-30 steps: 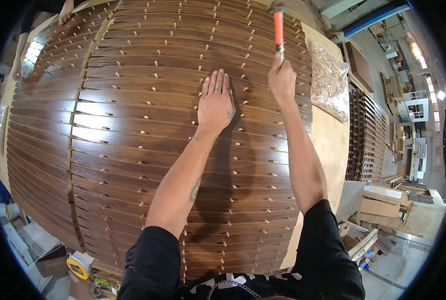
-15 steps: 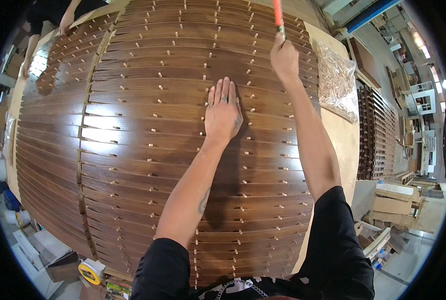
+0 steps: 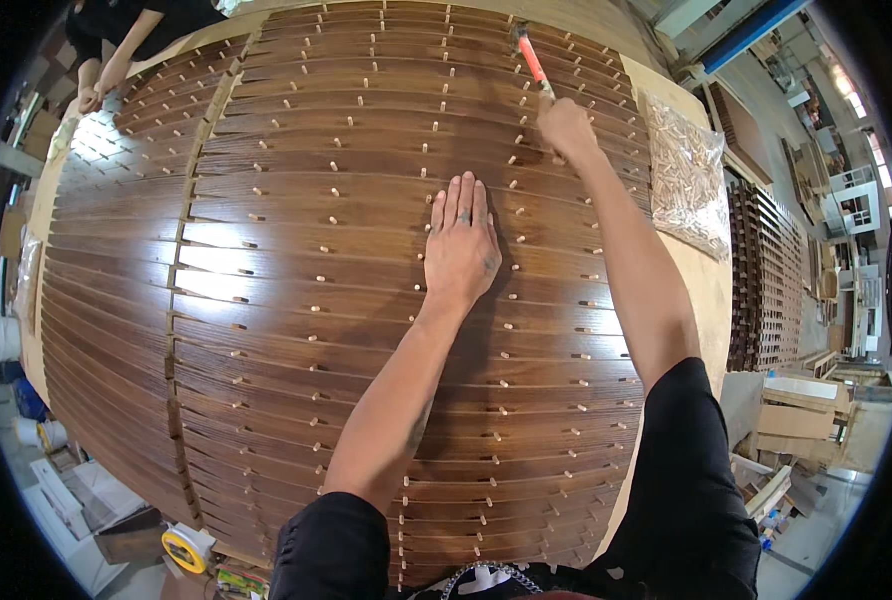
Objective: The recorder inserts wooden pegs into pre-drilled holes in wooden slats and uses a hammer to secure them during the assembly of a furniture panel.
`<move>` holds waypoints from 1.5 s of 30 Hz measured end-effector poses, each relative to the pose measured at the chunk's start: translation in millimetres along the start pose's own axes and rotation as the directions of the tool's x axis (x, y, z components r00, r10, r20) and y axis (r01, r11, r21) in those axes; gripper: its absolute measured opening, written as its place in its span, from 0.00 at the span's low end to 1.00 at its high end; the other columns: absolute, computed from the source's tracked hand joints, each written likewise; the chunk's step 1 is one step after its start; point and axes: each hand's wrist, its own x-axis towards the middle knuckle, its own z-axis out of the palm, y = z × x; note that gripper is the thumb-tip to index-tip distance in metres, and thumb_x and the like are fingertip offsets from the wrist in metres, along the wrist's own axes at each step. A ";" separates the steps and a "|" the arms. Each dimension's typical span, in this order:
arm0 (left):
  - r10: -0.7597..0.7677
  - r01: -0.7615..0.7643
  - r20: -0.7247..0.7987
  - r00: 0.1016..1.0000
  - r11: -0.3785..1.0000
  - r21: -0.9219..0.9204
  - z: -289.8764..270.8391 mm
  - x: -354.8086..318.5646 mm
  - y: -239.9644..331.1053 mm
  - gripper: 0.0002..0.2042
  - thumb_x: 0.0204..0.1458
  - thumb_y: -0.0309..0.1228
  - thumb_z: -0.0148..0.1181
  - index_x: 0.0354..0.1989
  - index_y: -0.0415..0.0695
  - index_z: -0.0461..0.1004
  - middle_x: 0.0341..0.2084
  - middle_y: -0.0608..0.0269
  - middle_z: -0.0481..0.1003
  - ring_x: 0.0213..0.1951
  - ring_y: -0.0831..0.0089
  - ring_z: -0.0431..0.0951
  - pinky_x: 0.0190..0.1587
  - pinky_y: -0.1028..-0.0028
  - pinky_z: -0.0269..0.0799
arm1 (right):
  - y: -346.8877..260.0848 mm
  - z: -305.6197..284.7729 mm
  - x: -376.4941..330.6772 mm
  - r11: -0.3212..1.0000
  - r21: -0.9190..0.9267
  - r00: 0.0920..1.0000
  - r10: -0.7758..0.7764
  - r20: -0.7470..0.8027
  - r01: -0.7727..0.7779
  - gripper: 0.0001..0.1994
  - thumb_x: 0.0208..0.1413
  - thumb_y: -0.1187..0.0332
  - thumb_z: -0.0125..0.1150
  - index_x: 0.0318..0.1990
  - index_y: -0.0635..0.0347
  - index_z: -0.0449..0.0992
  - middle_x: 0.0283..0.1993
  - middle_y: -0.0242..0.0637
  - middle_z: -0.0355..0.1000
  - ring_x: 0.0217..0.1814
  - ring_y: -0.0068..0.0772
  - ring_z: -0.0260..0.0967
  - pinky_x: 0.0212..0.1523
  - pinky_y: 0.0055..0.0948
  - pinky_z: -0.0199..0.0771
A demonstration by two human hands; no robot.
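Dark brown wooden slats (image 3: 366, 265) lie side by side in a wide layer, with rows of pale wooden dowels (image 3: 426, 147) standing out of them. My left hand (image 3: 463, 245) rests flat on the slats near the middle, fingers stretched forward and thumb along its side. It holds nothing. Farther up and to the right, my right hand (image 3: 568, 128) is wrapped round the lower handle of a hammer (image 3: 534, 62). The hammer's handle is red-orange, and its dark head is over the far part of the slats, near some dowels. Whether the head touches one I cannot tell.
A clear plastic bag of loose dowels (image 3: 688, 180) lies on the pale board edge (image 3: 704, 280) at the right. Another person's hands (image 3: 102, 88) are over the slats at the far left. Stacked dark slatted pieces (image 3: 761, 270) stand beyond the right edge.
The hammer has swung down and to the left, bringing its head into view. My left hand stays flat on the slats while the view shifts slightly. The other person's hands have come together.
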 end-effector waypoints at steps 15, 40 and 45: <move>0.026 -0.029 -0.062 0.998 0.999 -0.042 -5.5 -0.2 -1.6 0.22 0.62 0.31 0.43 0.62 0.31 0.62 0.64 0.46 0.60 0.68 0.55 0.57 0.70 0.59 0.49 | 4.3 8.9 53.4 0.990 -0.137 0.978 -0.003 0.207 0.032 0.32 0.64 0.47 0.39 0.49 0.73 0.74 0.53 0.68 0.69 0.60 0.64 0.66 0.61 0.50 0.64; -0.003 0.001 -0.032 0.999 0.998 -0.059 -6.6 3.1 -1.7 0.22 0.63 0.31 0.41 0.64 0.33 0.60 0.65 0.47 0.59 0.68 0.55 0.55 0.70 0.57 0.48 | 31.1 56.7 171.7 0.989 -0.142 0.996 -0.037 0.086 0.050 0.16 0.54 0.64 0.51 0.36 0.72 0.77 0.29 0.50 0.78 0.37 0.46 0.79 0.39 0.40 0.79; 0.012 -0.014 -0.047 0.999 0.999 -0.049 -1.4 2.8 1.7 0.23 0.62 0.31 0.43 0.63 0.33 0.60 0.65 0.47 0.59 0.68 0.55 0.57 0.70 0.58 0.49 | 41.1 42.9 174.3 0.985 0.156 0.974 0.031 0.225 -0.068 0.20 0.62 0.61 0.48 0.33 0.75 0.74 0.24 0.51 0.75 0.23 0.43 0.78 0.25 0.39 0.79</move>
